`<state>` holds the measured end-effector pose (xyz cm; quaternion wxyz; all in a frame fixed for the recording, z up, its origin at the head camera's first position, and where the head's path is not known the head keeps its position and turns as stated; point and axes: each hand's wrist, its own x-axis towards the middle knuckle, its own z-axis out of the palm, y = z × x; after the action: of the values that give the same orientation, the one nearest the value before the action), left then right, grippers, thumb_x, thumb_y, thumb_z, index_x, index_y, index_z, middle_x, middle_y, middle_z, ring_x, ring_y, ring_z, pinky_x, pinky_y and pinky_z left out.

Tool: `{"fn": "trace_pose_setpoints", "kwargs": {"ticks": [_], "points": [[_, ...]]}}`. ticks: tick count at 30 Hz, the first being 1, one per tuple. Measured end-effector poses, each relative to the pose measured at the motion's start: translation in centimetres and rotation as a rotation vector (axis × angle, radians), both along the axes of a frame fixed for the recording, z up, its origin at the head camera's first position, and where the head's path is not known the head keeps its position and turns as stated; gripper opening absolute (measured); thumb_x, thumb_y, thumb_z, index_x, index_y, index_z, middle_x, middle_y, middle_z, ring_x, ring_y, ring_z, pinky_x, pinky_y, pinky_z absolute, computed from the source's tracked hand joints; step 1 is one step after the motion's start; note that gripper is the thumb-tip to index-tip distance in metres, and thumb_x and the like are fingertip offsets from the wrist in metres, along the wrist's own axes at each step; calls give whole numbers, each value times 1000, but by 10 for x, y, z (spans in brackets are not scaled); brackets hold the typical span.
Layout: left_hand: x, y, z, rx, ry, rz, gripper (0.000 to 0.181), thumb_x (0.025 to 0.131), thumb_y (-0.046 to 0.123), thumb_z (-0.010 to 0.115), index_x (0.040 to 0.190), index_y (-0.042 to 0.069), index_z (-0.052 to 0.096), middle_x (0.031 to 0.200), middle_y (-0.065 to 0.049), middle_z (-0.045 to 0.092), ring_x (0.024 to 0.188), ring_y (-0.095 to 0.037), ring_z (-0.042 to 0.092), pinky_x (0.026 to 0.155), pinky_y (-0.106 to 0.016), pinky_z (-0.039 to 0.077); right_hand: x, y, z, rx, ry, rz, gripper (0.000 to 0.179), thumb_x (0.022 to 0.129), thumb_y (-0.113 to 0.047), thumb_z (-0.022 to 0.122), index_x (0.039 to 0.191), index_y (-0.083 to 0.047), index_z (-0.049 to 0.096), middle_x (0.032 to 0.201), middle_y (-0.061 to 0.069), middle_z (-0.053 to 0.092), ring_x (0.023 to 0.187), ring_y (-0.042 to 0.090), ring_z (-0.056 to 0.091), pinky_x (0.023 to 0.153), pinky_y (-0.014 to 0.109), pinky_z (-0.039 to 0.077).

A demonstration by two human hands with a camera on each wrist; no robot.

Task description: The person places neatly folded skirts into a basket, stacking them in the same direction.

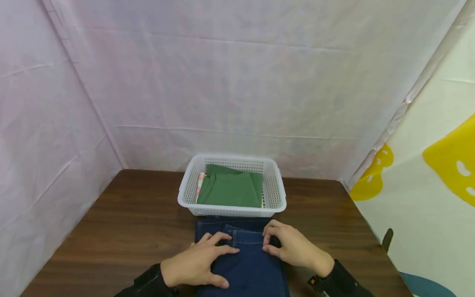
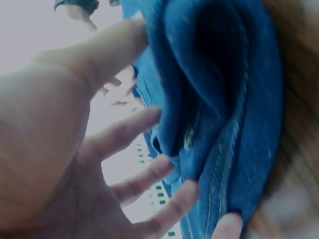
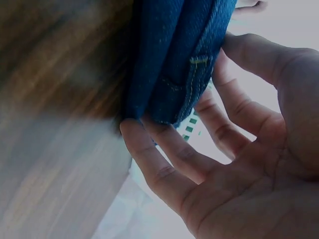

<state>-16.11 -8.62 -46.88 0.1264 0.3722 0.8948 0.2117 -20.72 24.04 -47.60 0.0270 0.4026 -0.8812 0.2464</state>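
Note:
Folded dark blue jeans (image 1: 252, 264) lie on the table, layered, with the waistband toward the basket. My left hand (image 1: 202, 262) rests on their left side, fingers spread and fairly straight. In the left wrist view, its thumb (image 2: 114, 47) touches the rolled fold of denim (image 2: 199, 74) and its fingertips reach the layered edge. At the waistband's right end, my right hand (image 1: 293, 245) holds the edge with bent fingers. The right wrist view shows that hand's thumb (image 3: 249, 52) on the upper layer and its fingertips along the stacked side edge of the denim (image 3: 169, 74).
Just behind the jeans stands a white perforated basket (image 1: 276, 198). Inside it lies a folded green garment (image 1: 233, 189), with a pink patterned cloth (image 1: 200, 181) showing at its left. The brown wooden table (image 1: 130, 231) meets white fabric walls (image 1: 237, 90) at the back and left.

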Motion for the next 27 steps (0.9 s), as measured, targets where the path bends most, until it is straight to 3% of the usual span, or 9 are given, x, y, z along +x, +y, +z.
{"fn": "trace_pose_setpoints", "kwargs": {"ticks": [4,8,11,17,21,24,27], "points": [[4,1,1,22,-31,73,73,82,68,71,147,43,47,154,1,35,130,-33,42,83,-67,47,2,0,-4,-28,-29,2,15,91,-27,78,93,-28,63,112,-7,56,99,10,59,83,33,53],[8,-3,2,54,-43,148,71,81,64,75,144,39,52,150,-2,40,129,-33,43,90,-60,48,5,1,-6,-23,-101,-14,16,93,-32,76,101,-28,63,117,-8,51,103,12,57,86,34,52],[9,-8,2,80,-62,209,66,82,60,77,140,37,57,147,-6,43,130,-34,43,94,-54,48,7,1,-7,-12,-127,-43,19,94,-37,75,106,-30,62,125,-4,50,113,13,54,90,37,51],[11,-22,2,124,-71,307,66,80,56,81,136,25,61,137,-9,46,125,-37,45,91,-54,48,12,8,-10,-53,-166,-81,27,94,-42,73,114,-30,61,138,9,47,125,22,49,94,45,50],[12,-30,1,148,-70,417,77,77,55,84,139,18,58,133,-13,45,119,-36,48,88,-55,49,18,15,-10,-153,-287,-160,48,92,-42,74,131,-23,55,138,13,42,122,31,50,86,42,55],[13,-36,1,162,-114,491,87,76,56,84,145,13,51,125,-17,46,102,-30,54,75,-47,52,25,20,-7,-229,-393,-259,68,91,-43,76,145,-16,45,140,18,40,121,39,51,86,46,56],[14,-39,2,176,-168,518,94,78,57,82,149,8,44,110,-16,48,84,-23,52,60,-38,48,31,23,-4,-318,-552,-349,82,89,-41,78,152,-10,34,146,25,37,123,43,51,83,49,57]]}}
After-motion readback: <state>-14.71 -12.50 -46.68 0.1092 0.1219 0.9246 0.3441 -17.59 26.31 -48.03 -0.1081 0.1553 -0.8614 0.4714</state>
